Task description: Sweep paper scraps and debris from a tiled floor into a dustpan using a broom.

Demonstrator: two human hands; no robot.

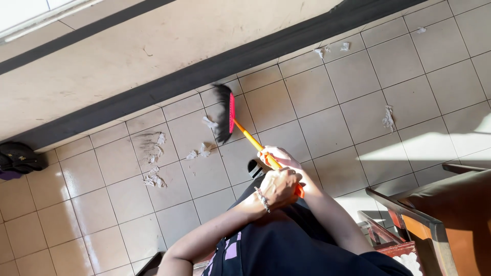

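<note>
both hands closed on one handle, stacked

the left hand (pixel 279 188) sits nearer the body, fist closed around the handle, knuckles up, a bracelet at its wrist. the right hand (pixel 279 157) grips just beyond it, fingers wrapped, touching the left. both bare forearms run out from the torso and converge; the left elbow is bent wide, the right arm lies straighter.

Dark bag (pixel 18 159) by the wall, wooden chair (pixel 434 225) at right, black baseboard (pixel 169 87)
</note>
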